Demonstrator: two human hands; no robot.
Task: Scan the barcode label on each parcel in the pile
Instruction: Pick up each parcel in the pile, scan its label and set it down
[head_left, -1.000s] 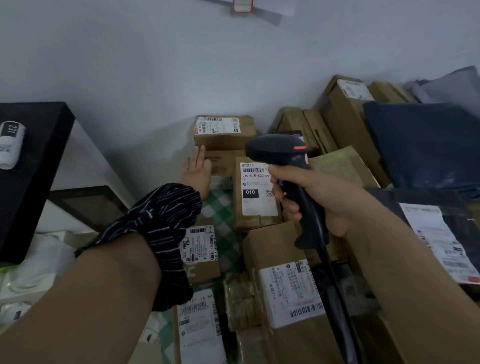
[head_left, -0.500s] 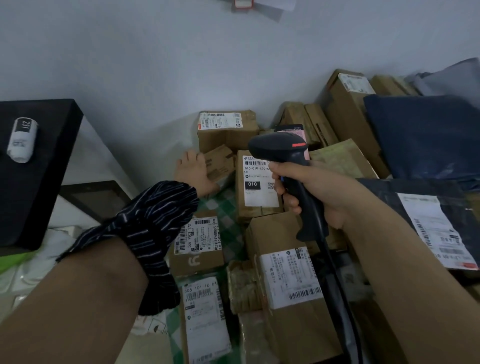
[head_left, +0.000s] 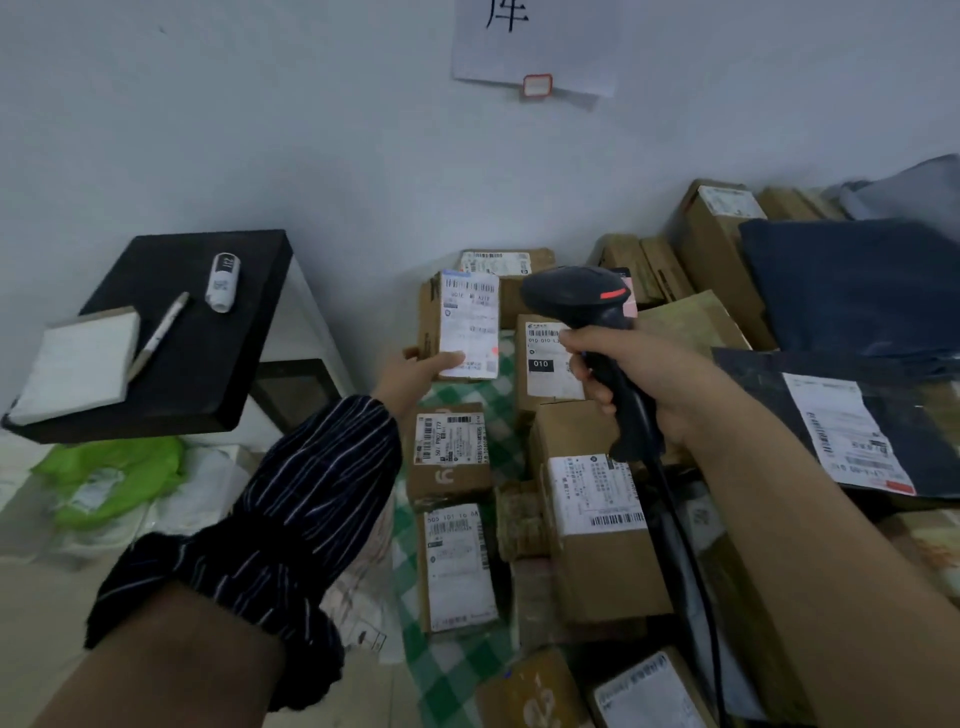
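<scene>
Left hand (head_left: 410, 371) pinches small parcel (head_left: 467, 325), label upturned, frame centre; right hand (head_left: 644, 384) grips scanner (head_left: 576, 299). Next: aim at its barcode (head_left: 470, 286).

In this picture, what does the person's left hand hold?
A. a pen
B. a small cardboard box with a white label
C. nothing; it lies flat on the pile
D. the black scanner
B: the left hand grips the small box at its lower edge, with the label facing the camera, while the right hand holds the scanner.
</scene>
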